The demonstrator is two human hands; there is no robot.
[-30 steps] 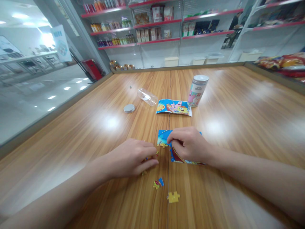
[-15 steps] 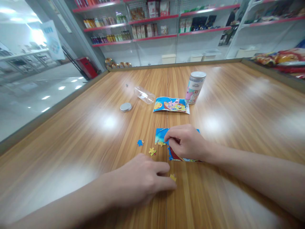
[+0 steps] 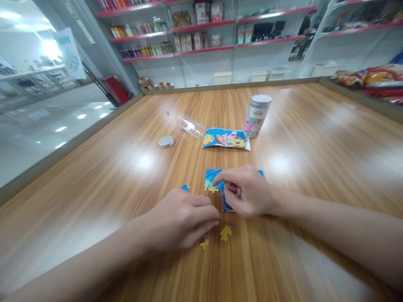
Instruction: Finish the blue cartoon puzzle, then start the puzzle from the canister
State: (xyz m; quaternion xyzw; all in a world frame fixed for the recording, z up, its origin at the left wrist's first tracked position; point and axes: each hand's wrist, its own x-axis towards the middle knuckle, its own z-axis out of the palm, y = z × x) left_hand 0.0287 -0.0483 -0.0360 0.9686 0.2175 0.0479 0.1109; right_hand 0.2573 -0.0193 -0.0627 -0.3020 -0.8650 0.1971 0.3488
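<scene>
A partly joined jigsaw puzzle [image 3: 211, 176], blue with a dark red patch, lies flat on the table under my right hand [image 3: 250, 191]. Its index finger reaches out onto the blue part, and a gap shows between that finger and the thumb. My left hand [image 3: 181, 220] hovers just left of the puzzle, fingers stretched to the right and a bit blurred, with no piece visible in them. Close to its fingertips lies a yellow puzzle piece [image 3: 226, 233]. A multicoloured piece [image 3: 204, 240] shows below the thumb, and a blue piece [image 3: 185, 187] peeks out behind the knuckles.
Beyond the puzzle lies a printed cartoon sheet [image 3: 226, 139], with a lidded can [image 3: 258, 116] standing at its right end. A clear plastic jar [image 3: 190, 126] rests on its side near a silver lid [image 3: 166, 141]. Stocked shelves [image 3: 204, 48] stand behind the wooden table [image 3: 110, 184].
My left hand has moved up and left, off the yellow piece, and now covers another loose piece; the multicoloured piece has come into view. My right index finger has stretched out leftward.
</scene>
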